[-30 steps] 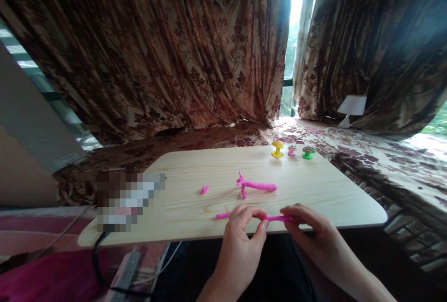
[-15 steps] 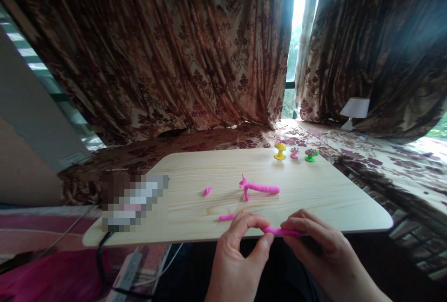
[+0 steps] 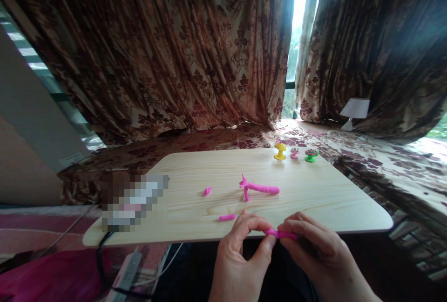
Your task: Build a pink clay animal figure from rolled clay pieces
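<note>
Fingers (image 3: pixel 256 221) of both hands pinching a slim pink roll (image 3: pixel 277 234) by the near edge of the tabletop (image 3: pixel 335 199).
Left hand (image 3: pixel 235 262) grips one end, right hand (image 3: pixel 319 250) the other, presumably to steady the seemingly soft roll from both sides; a branched pink piece (image 3: pixel 263 188), a pink lump (image 3: pixel 207 191) and a short pink stick (image 3: pixel 227 217) lie just beyond, probably for easy reach, while mushroom-shaped ornaments (image 3: pixel 294 154) stand near the far edge, seemingly out of the way. Compared with half a second earlier, the fingertips are closer together, and the stick shows clear of the left hand.
</note>
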The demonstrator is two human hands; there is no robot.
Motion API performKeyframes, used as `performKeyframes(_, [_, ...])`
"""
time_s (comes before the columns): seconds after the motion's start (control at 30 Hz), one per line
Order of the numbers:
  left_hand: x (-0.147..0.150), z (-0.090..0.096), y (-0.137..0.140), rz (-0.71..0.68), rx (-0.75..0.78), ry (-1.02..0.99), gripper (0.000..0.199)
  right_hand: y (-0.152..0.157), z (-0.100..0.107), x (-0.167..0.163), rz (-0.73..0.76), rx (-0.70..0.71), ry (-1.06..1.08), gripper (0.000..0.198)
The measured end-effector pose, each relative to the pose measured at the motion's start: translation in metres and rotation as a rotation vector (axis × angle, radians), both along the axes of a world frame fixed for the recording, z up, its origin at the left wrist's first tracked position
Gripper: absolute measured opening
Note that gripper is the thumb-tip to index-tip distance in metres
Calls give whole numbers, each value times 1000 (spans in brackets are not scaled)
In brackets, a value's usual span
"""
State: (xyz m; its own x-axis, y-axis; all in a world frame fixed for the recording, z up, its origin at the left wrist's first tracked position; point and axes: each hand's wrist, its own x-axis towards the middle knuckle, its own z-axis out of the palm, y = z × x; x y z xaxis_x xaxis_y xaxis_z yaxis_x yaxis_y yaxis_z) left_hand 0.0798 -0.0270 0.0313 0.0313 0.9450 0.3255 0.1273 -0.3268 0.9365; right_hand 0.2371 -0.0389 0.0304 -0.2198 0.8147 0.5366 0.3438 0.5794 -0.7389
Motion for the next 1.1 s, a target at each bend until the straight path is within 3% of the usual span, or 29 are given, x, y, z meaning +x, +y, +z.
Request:
performKeyframes(0.13, [0,-2,1,-15,-22,-44,5,1,-4,0,-38,57,24,25])
performKeyframes(0.23, [-2,-5,2,-33,-102,-92,20,1,-5,2,-88,102,18,37])
performKeyframes(0.47, [-7,-4,2,-108,-55,-96,11,-1,1,1,-48,154,-39,23])
performKeyframes(0.7, [-5,0,-1,-102,35,-65,3,-4,-2,-5,-129,186,-18,12])
performKeyframes(1.1, [-8,3,0,-129,33,-25,8,-2,4,-6,-101,202,-102,19])
